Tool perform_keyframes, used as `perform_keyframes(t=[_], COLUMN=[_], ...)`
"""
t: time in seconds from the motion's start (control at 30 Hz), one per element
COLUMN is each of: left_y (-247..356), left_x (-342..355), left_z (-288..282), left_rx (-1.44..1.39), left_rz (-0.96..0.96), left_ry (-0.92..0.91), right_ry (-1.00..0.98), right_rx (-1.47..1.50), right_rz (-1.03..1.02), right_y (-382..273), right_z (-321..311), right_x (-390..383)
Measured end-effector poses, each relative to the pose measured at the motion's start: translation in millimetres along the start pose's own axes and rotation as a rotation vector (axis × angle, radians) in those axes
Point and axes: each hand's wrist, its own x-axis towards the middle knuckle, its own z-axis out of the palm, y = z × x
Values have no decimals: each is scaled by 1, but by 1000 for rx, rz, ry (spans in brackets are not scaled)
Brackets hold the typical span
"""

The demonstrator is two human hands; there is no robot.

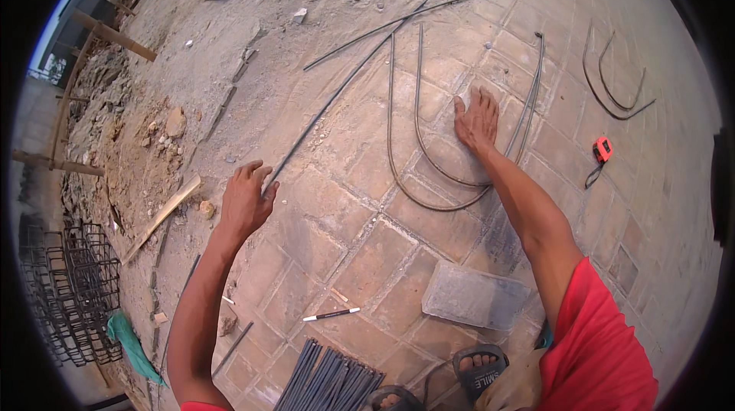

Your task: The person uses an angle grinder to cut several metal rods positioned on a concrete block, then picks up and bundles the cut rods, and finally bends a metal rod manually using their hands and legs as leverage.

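The left hand [246,197] is half curled at the near end of a straight metal rod [329,114]; I can't tell whether it grips. The right hand [478,122] is open, palm down, fingers extended, among bent rods [391,124]. All this lies over dusty paving [318,239], with a grey block [475,296] nearer the sandals [479,369] and dirt and rubble [176,124] off left.
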Motion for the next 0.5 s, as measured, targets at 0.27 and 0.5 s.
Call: perform_keyframes(t=[0.27, 0.5], left_y=[68, 68], left_x=[329, 375], left_z=[113, 163], left_rx=[122, 182], left_rz=[-64, -38], left_ry=[103, 172], right_ry=[-95, -163], right_rx=[-44, -5], right_rz=[34, 78], right_y=[-4, -1], right_z=[-4, -12], right_x=[5, 12])
